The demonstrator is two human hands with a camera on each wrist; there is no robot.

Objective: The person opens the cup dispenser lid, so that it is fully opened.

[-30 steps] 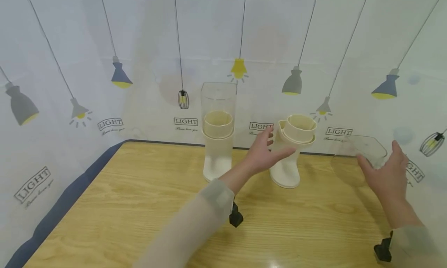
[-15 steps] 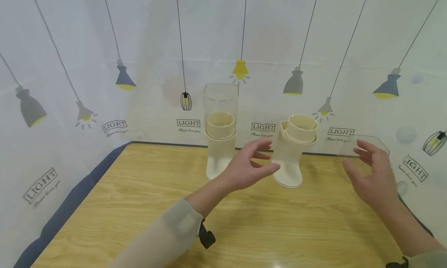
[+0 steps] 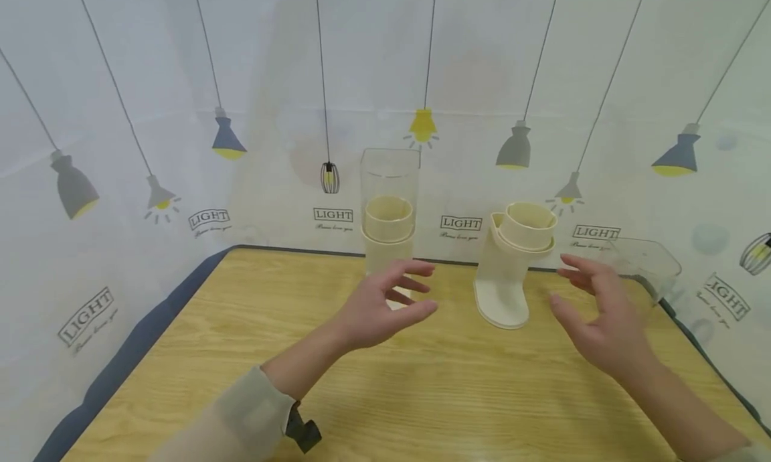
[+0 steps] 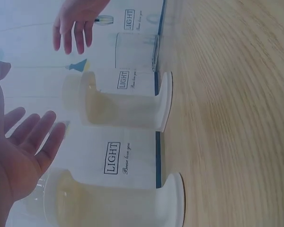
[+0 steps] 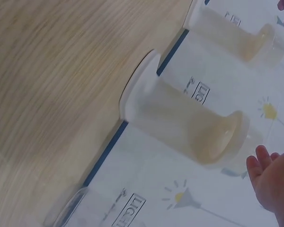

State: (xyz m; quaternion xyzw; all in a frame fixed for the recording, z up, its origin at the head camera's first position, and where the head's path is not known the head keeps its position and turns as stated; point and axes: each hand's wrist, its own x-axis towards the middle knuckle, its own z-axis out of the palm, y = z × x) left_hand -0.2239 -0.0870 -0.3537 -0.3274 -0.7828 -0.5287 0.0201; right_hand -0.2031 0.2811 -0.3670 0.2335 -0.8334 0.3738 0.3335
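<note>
A cream dispenser stand point(image 3: 502, 274) with a round collar on top and a flat rounded foot stands upright at the back of the table. Left of it is a matching stand point(image 3: 389, 248), topped by a tall clear container point(image 3: 390, 167). My left hand point(image 3: 385, 308) hovers in front of that left stand, fingers relaxed and palm turned inward, covering its lower part in the head view. To the right of the bare-topped stand, my right hand point(image 3: 602, 321) hangs with fingers loosely bent. Neither hand holds anything.
A second clear container point(image 3: 650, 261) stands at the back right, partly behind my right hand. The wooden table point(image 3: 458, 402) meets a lamp-printed backdrop point(image 3: 277, 147) along its back and sides. Black camera mount point(image 3: 303, 432) hangs under my left wrist.
My left hand has drawn back leftward from the right stand. My right hand has moved left, away from the loose clear container. The stands stay put; the head view shifts slightly.
</note>
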